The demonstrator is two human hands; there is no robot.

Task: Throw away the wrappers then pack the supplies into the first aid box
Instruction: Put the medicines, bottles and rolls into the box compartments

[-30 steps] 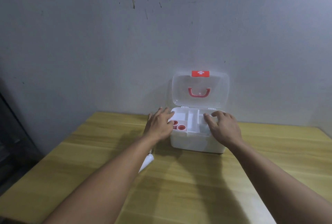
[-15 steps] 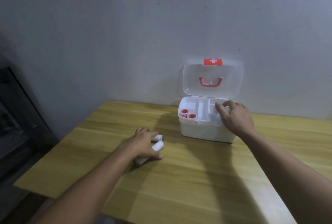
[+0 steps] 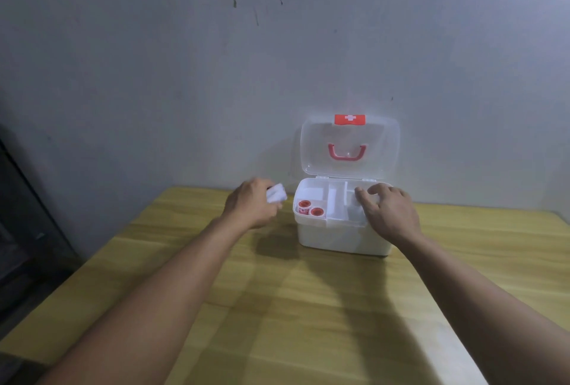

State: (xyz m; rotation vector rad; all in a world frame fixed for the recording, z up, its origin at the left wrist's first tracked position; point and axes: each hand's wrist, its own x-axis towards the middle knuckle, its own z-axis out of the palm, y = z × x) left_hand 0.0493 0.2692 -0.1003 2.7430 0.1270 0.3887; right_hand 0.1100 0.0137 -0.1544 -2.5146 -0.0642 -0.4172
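Note:
A white first aid box [image 3: 339, 238] stands open at the far side of the wooden table, its clear lid [image 3: 350, 145] upright against the wall with a red handle and a red cross tab. Two red-and-white tape rolls [image 3: 310, 208] lie in the front left compartment of its tray. My left hand [image 3: 251, 207] hovers just left of the box, closed around white bandage rolls [image 3: 276, 193]. My right hand [image 3: 390, 215] rests over the tray's right compartments with fingers spread; what lies under it is hidden.
The wooden table [image 3: 277, 307] runs from the wall toward me, with its left edge dropping to a dark floor. A dark piece of furniture [image 3: 18, 230] stands at the far left. A grey stained wall [image 3: 216, 76] backs the box.
My left hand picked the white bandage rolls up off the table and carried them up and right to the box's left side. My right hand stayed on the tray.

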